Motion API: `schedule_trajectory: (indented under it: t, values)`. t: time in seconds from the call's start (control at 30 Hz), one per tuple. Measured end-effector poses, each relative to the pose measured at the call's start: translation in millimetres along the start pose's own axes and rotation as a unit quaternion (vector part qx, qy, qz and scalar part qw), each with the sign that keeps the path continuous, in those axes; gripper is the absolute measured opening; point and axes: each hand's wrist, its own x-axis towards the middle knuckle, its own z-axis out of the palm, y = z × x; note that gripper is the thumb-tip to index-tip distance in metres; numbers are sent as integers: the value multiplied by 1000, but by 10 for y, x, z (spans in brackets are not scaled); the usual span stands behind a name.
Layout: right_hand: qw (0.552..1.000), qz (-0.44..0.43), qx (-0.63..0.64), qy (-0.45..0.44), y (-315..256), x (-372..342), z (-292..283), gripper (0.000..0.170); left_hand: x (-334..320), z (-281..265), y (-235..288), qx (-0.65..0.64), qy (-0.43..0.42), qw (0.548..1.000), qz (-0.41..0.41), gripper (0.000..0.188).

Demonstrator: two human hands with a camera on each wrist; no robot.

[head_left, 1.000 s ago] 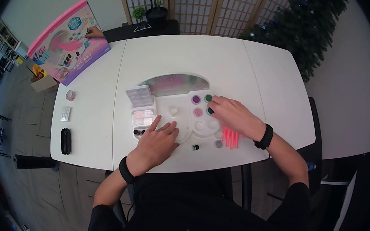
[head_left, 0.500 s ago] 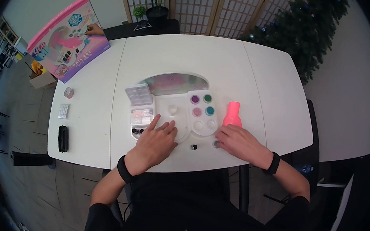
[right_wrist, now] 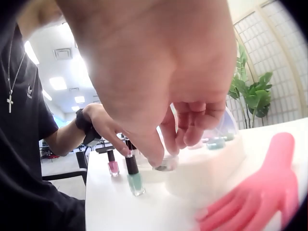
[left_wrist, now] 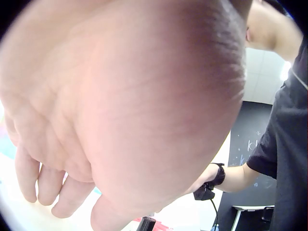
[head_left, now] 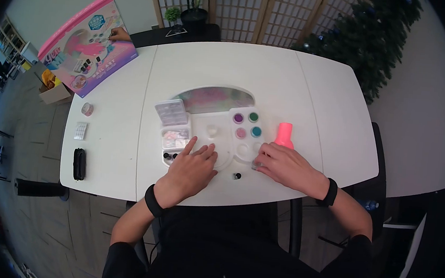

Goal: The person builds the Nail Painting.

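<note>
My right hand (head_left: 295, 169) pinches a small clear pot with grey contents (right_wrist: 166, 164) between thumb and fingertips, at the front right edge of the white nail-art tray (head_left: 200, 122). Round wells (head_left: 243, 151) lie just beside it. Behind them, purple (head_left: 238, 118), green (head_left: 253, 117), pink (head_left: 240, 133) and teal (head_left: 256, 132) pots sit in the tray. My left hand (head_left: 189, 171) rests palm down, fingers spread, over the tray's front left part. A pink model hand (right_wrist: 260, 192) lies partly hidden behind my right hand in the head view.
A teal polish bottle (right_wrist: 135, 181) stands in front of the tray, a pink one (right_wrist: 113, 166) farther left. An open clear-lidded case (head_left: 175, 139) is at the tray's left. Leftward lie a black pouch (head_left: 79, 164), a small jar (head_left: 87, 108) and a large box (head_left: 90, 48).
My right hand left the coloured pots, came down to the small grey pot near the front edge, and has brought it slightly left toward the wells. My left hand stays in place.
</note>
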Motion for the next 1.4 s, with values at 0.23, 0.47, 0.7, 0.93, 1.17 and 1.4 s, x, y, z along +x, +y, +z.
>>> schedule_trajectory:
  t: [0.23,0.47,0.7,0.93,1.17,1.4]
  values:
    - [998,6,-59,-18,-56,130,171,15,-3,-22,20,3,-12,1000,-10,43]
    - [996,89,-17,-5,74,-314,497,24,15,18,-29,-18,-11,1000,-5,44]
    - [995,82,-45,34,6,-348,503,26,5,24,-25,-10,-1,1000,0,46]
    - [995,31,-80,47,-77,-413,596,30,-1,17,-27,-9,5,1000,2,46]
    - [999,21,1,38,-78,-361,595,24,-1,-2,-22,-21,-12,1000,-6,46]
    - [992,68,57,93,-45,37,195,25,7,6,-37,-19,-19,1000,-5,45]
